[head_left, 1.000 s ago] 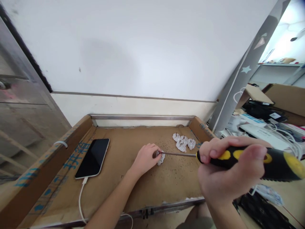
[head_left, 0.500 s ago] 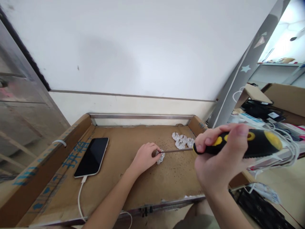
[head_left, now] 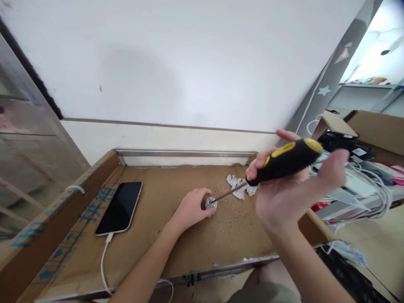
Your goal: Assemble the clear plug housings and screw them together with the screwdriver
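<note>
1. At the far left, a metal cabinet is seen beside the white wall panel.
2. The work surface, a cardboard-lined tray, is edged on the left by a raised cardboard side, through which a white tie is looped; blue markings are printed along that side and the floor beside it.
3. On the left part of the tray, a phone is laid flat, dark screen up, with a white cable plugged into its near end.
4. Near the middle, a small clear plastic piece is pinched between the thumb and fingers of the left hand, low over the cardboard.
5. The piece is met by the tip of a screwdriver; whether a screw is engaged cannot be told.
6. Farther right, similar clear pieces with upright metal pins are clustered, partly covered by the shaft.
7. The black-and-yellow handle is held loosely by the right hand: its front end is gripped by curled fingers, while the thumb is spread away.
8. At the far right, cardboard boxes and coiled white cords are piled.
</note>
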Action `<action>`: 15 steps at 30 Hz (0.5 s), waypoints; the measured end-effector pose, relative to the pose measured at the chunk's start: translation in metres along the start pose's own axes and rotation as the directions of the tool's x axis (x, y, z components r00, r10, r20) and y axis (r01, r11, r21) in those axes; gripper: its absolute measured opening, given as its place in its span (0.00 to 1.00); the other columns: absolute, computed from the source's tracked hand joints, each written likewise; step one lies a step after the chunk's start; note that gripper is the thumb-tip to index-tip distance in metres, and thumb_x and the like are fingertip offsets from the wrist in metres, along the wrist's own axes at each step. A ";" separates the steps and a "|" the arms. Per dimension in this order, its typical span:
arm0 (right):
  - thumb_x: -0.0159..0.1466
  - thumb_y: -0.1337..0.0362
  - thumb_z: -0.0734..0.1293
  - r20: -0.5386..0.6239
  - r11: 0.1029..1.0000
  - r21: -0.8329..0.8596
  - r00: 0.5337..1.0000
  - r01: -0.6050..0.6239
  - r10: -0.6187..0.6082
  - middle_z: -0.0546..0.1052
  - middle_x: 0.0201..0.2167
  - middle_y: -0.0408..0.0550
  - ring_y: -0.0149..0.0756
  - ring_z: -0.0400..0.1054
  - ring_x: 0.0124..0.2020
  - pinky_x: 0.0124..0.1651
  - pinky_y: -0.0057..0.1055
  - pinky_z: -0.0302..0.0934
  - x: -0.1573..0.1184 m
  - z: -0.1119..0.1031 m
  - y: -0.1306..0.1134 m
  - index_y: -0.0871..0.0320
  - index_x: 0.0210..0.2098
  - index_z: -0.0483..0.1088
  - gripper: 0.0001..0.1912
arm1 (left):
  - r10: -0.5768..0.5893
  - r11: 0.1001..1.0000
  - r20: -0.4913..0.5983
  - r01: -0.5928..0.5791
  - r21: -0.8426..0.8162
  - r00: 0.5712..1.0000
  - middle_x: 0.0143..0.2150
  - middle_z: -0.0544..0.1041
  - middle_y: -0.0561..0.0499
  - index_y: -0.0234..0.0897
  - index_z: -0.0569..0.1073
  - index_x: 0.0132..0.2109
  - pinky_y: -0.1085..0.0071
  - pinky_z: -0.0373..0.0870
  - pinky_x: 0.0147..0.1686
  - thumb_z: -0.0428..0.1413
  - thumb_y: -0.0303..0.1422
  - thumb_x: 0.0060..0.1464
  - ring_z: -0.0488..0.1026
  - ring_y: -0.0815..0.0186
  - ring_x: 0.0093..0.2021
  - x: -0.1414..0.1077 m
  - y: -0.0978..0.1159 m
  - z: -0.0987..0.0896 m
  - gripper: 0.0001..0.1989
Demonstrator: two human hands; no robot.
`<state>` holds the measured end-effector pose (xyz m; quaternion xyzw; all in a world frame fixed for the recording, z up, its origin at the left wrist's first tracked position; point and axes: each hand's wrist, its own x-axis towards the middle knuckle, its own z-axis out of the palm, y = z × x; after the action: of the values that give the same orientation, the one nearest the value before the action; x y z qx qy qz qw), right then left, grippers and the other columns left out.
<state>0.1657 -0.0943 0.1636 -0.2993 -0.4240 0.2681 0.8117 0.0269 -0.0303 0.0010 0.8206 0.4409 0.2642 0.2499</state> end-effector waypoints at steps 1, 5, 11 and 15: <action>0.61 0.42 0.53 0.064 0.998 -0.010 0.996 -0.055 0.055 0.64 0.19 0.41 0.30 0.59 0.16 0.18 0.29 0.54 0.007 -0.001 -0.001 0.54 0.42 0.65 0.25 | 0.014 1.000 0.006 -0.014 -0.013 1.000 0.45 0.74 0.52 0.44 0.69 0.47 0.65 0.64 0.45 0.58 0.39 0.48 0.69 0.60 0.45 0.000 0.000 0.000 0.18; 0.60 0.44 0.59 0.319 0.972 -0.186 0.927 -0.143 0.197 0.71 0.31 0.44 0.32 0.69 0.29 0.32 0.31 0.64 0.038 -0.003 -0.003 0.56 0.40 0.65 0.22 | 0.052 0.998 0.045 -0.051 -0.027 0.998 0.44 0.75 0.52 0.45 0.70 0.49 0.65 0.64 0.45 0.56 0.38 0.51 0.70 0.61 0.44 0.000 -0.001 0.002 0.17; 0.55 0.60 0.70 0.627 0.810 -0.522 0.764 0.267 0.152 0.68 0.22 0.38 0.29 0.64 0.27 0.34 0.28 0.60 0.077 0.007 -0.025 0.56 0.37 0.68 0.12 | 0.061 0.997 0.040 -0.059 -0.041 0.997 0.41 0.76 0.52 0.44 0.71 0.49 0.66 0.65 0.44 0.55 0.37 0.51 0.70 0.62 0.41 0.002 -0.002 0.005 0.16; 0.45 0.71 0.75 0.595 0.730 -0.633 0.766 0.260 0.243 0.56 0.11 0.36 0.29 0.58 0.23 0.29 0.25 0.53 0.097 0.017 -0.043 0.59 0.21 0.66 0.13 | 0.044 0.996 0.047 -0.040 -0.082 0.998 0.42 0.76 0.52 0.44 0.70 0.51 0.67 0.65 0.44 0.55 0.36 0.51 0.71 0.63 0.41 0.002 -0.001 0.006 0.18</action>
<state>0.2077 -0.0520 0.2529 -0.4636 -0.7441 0.1743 0.4484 0.0313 -0.0288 -0.0036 0.8251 0.4062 0.2669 0.2882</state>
